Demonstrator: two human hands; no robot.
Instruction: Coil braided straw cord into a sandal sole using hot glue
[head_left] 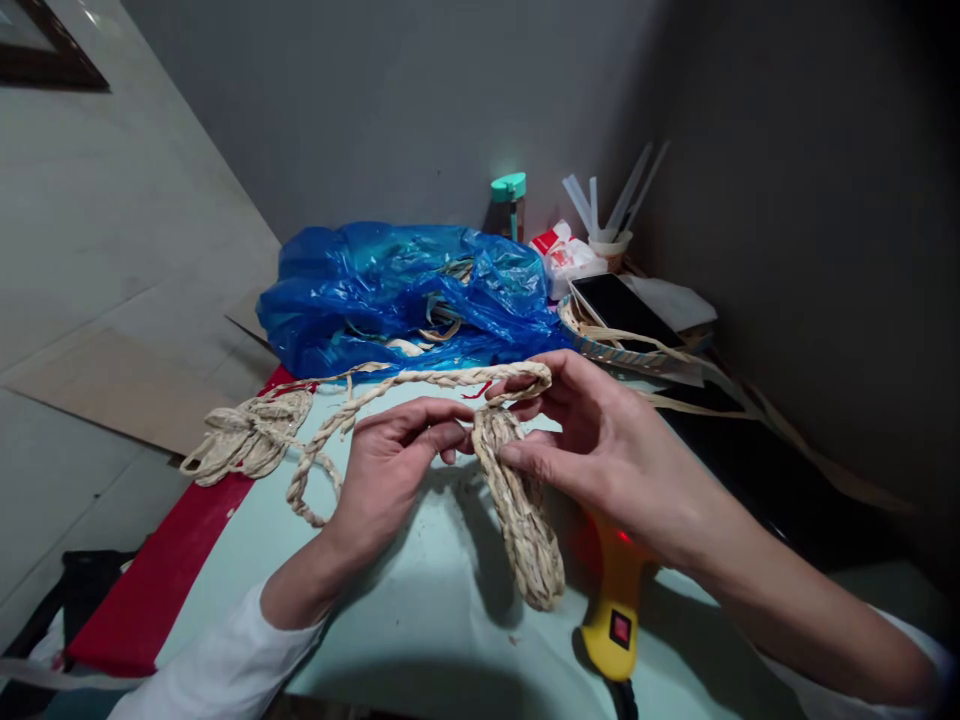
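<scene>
My right hand (600,440) grips a woven oblong piece of braided straw (525,525) near its upper end, thumb in front and fingers behind. The piece hangs tilted over the table. From its top a loose straw braid (435,378) loops over my right fingers, runs left and curls down behind my left hand (397,455). That hand is closed, with thumb and forefinger pinched at the upper left edge of the woven piece; what lies between those fingertips is too small to make out. Below my right wrist lies a yellow glue gun (611,630) with a red switch.
A bundle of coiled braid (255,435) lies at the table's left edge. Behind stand a blue plastic bag (360,290) with straw inside, a green-lidded bottle (510,188) and a cup of glue sticks (611,245). A phone (626,310) rests on a small basket (600,345).
</scene>
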